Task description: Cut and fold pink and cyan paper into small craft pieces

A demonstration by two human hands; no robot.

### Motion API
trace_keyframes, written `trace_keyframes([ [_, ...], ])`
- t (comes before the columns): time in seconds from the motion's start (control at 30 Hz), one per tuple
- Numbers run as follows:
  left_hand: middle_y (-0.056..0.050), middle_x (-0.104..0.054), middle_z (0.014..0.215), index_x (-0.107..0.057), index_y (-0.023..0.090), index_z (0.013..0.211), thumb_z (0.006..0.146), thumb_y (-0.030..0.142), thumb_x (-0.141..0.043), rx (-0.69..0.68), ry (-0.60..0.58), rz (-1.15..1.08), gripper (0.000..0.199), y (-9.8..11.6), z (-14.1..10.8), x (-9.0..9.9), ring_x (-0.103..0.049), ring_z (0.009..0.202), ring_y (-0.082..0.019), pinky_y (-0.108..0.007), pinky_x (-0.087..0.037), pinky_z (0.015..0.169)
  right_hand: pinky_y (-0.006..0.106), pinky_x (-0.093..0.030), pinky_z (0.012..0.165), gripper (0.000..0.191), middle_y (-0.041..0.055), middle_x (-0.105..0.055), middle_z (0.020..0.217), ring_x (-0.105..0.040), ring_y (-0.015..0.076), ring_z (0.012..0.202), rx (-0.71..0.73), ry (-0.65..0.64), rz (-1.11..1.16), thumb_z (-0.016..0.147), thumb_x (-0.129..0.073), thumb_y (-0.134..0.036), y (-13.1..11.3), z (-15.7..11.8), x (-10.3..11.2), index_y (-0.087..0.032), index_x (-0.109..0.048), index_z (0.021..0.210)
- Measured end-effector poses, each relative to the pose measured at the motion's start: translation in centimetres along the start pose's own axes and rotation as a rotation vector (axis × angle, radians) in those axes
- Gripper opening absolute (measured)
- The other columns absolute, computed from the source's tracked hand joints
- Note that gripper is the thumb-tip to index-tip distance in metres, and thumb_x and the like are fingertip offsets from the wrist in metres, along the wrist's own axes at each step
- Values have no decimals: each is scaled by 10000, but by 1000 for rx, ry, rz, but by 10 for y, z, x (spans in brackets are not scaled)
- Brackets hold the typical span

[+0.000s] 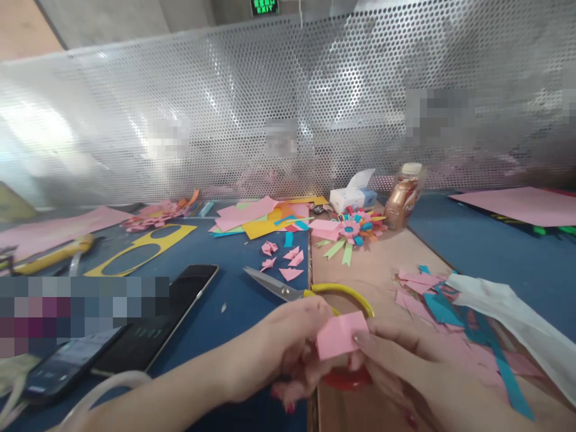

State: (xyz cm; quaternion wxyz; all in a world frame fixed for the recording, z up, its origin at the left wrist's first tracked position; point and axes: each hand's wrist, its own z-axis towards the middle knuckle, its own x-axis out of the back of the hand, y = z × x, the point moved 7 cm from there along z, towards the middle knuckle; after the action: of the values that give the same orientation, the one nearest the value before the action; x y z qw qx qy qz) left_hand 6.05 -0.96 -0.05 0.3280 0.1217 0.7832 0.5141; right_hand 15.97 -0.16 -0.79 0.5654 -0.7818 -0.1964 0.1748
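Note:
A small piece of pink paper (341, 336) is held up between both hands near the front of the table. My left hand (292, 336) grips its left edge, while the thumb of my right hand (396, 354) presses on its right side. Just behind them lies a pair of scissors (279, 289) with yellow handles, blades pointing left, the handles partly hidden by my hands. Below the paper a red rounded thing (348, 379) shows in part. Small folded pink pieces (291, 274) are scattered beyond the scissors.
Two phones (175, 312) lie at left. A yellow paper with cut-out holes (135, 252), coloured sheets (249, 213), a paper flower rosette (350, 229), a tissue box (352, 199) and a bottle (404, 197) are farther back. Paper scraps (443, 306) lie right. A perforated metal screen (252, 120) stands behind.

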Motion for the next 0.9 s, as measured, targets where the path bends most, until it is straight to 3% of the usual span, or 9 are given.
trace_keyframes([
  [0.2, -35, -530, 530, -530, 117, 840, 862, 385, -152, 92, -121, -11, 464, -5, 1, -12, -458, 319, -76, -136, -250, 275, 159, -244, 368, 286, -43, -343, 428, -298, 47, 387, 18, 24, -207, 775, -485, -393, -11, -9, -2, -184, -555, 593],
  [0.27, -54, -562, 567, -521, 118, 816, 859, 350, -219, 70, -98, -13, 383, -4, 2, -9, -485, 342, -85, -139, -279, 294, 157, -318, 400, 266, -26, -440, 489, -381, 63, 430, 82, -8, -252, 779, -473, -385, -17, -11, -4, -188, -563, 623],
  [0.37, -48, -583, 603, -495, 134, 786, 815, 248, -399, 26, -45, -10, 152, -4, 3, -5, -524, 417, -89, -148, -359, 369, 178, -447, 575, 249, -14, -558, 604, -536, 100, 593, 177, -86, -294, 787, -442, -346, -28, -13, -11, -197, -562, 627],
  [0.47, -44, -591, 649, -494, 130, 794, 781, 189, -475, 8, 4, 9, 63, -6, 2, -1, -533, 483, -72, -161, -419, 465, 194, -466, 663, 233, -23, -591, 619, -582, 117, 683, 193, -88, -320, 775, -436, -297, -34, -14, -12, -209, -560, 598],
  [0.73, -28, -584, 723, -463, 150, 832, 747, 249, -560, -47, 65, 52, 163, -4, 2, 2, -582, 569, -99, -189, -443, 504, 199, -464, 568, 208, -14, -617, 712, -583, 119, 649, 161, 53, -299, 803, -399, -326, -33, -18, -3, -239, -565, 714],
  [0.9, -14, -597, 674, -431, 147, 805, 730, 247, -589, -80, 95, 128, 201, -4, 4, 2, -578, 542, -83, -159, -438, 470, 160, -392, 449, 152, -33, -580, 678, -483, 61, 478, 94, 104, -245, 781, -462, -366, -18, -9, 2, -218, -495, 771],
])
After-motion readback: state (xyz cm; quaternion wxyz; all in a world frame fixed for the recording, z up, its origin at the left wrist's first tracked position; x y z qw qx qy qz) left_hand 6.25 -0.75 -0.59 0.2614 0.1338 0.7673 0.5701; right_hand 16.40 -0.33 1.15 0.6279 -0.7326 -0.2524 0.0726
